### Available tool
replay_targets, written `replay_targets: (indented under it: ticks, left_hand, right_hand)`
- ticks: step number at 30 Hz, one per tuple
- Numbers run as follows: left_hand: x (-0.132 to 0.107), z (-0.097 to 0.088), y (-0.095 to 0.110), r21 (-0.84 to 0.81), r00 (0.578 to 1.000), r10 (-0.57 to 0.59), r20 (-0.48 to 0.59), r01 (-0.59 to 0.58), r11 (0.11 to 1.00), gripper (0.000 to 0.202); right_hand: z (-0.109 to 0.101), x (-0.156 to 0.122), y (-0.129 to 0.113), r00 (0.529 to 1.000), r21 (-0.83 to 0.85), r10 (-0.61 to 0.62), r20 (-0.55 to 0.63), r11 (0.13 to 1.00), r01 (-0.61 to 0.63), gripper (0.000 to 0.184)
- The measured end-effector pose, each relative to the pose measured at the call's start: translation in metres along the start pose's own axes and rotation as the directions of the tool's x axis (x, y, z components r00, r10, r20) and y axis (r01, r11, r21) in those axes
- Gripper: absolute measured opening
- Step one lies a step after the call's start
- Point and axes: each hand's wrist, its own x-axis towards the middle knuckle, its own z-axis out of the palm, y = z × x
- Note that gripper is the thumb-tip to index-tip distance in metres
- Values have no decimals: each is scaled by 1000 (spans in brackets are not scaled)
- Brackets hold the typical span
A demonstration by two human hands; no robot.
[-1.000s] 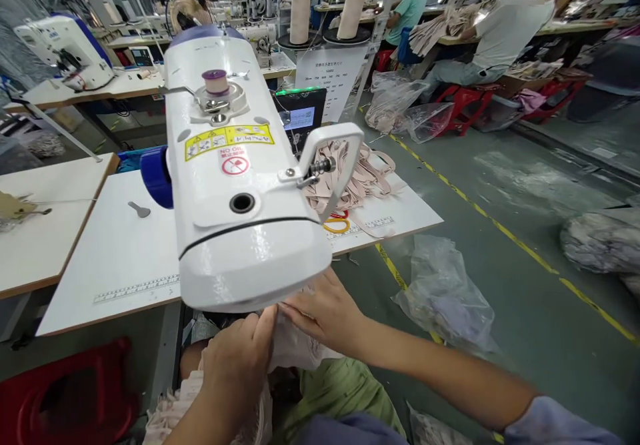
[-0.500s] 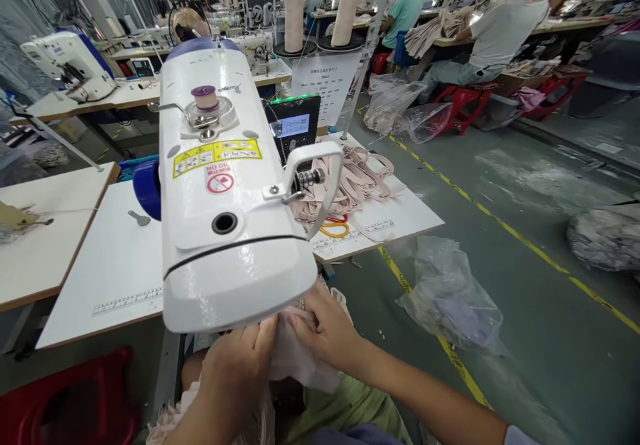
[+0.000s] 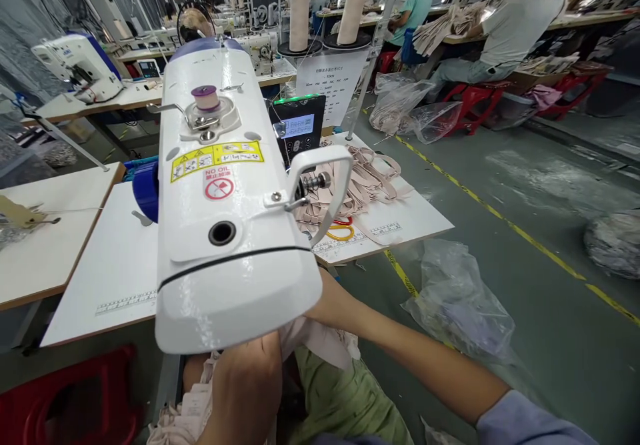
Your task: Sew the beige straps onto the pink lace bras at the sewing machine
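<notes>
A white sewing machine head (image 3: 235, 298) fills the middle of the view and hides what lies beneath its front end. My left hand (image 3: 255, 358) reaches under that end from below, its fingers out of sight. From the right comes my right hand (image 3: 323, 301), mostly covered by the machine, fingers hidden too. Pale, thin fabric (image 3: 320, 341) hangs between the two hands, over my green-clad lap. What each hand grips cannot be seen.
Beige straps (image 3: 360, 181) lie piled on the white table (image 3: 425, 225), beside yellow-handled scissors (image 3: 341, 233). A control panel (image 3: 299, 127) and thread cones (image 3: 353, 15) stand behind. A plastic bag (image 3: 457, 298) and a red stool (image 3: 75, 391) are on the floor. Co-workers (image 3: 520, 31) sit beyond.
Both hands have moved forward under the machine head, the fabric partly with them. Their fingers, visible earlier pinching the fabric, are now hidden. The view has shifted slightly.
</notes>
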Motion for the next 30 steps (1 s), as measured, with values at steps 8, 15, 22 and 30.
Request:
replay_targets:
  ticks: [8,15,22,30]
  left_hand:
    - [-1,-1,1,23,1000,-1,-10,1,1000,34]
    - [3,-2,2,5,999,14,-51,-13,1000,31]
    - [2,3,5,55,1000,12,6,-13,998,33]
    - [0,-1,5,40,1000,10,-4,-10,999,27]
  right_hand:
    - [-3,3,3,997,22,25,71,999,-27,31]
    - [-6,6,-1,995,-115,-21,94,993,32,34]
    - [-9,8,-3,992,-135,-38,120,989,54,35]
    - [-8,6,0,991,-90,-32,132,995,44,36]
